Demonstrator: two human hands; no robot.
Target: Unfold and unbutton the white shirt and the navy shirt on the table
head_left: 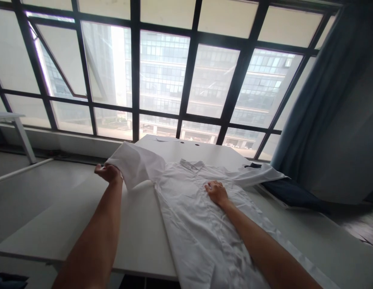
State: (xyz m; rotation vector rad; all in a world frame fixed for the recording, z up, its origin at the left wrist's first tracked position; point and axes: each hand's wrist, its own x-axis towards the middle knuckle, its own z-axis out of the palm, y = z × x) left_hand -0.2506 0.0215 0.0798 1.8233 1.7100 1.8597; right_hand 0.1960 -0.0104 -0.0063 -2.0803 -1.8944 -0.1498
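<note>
A white collared shirt lies spread front side up on a white table, its collar toward the window and its lower part toward me. My left hand is closed on the cuff end of the left-side sleeve, which is stretched out and lifted off the tabletop. On the shirt's chest, near the button line, rests my right hand with its fingers bent against the cloth; whether it pinches any fabric I cannot tell. The other sleeve reaches out to the right.
The white table ends close in front of me. Dark folded cloth lies at its right side under the sleeve end. Beyond stand large framed windows, with a blue curtain at right. Another white table is at far left.
</note>
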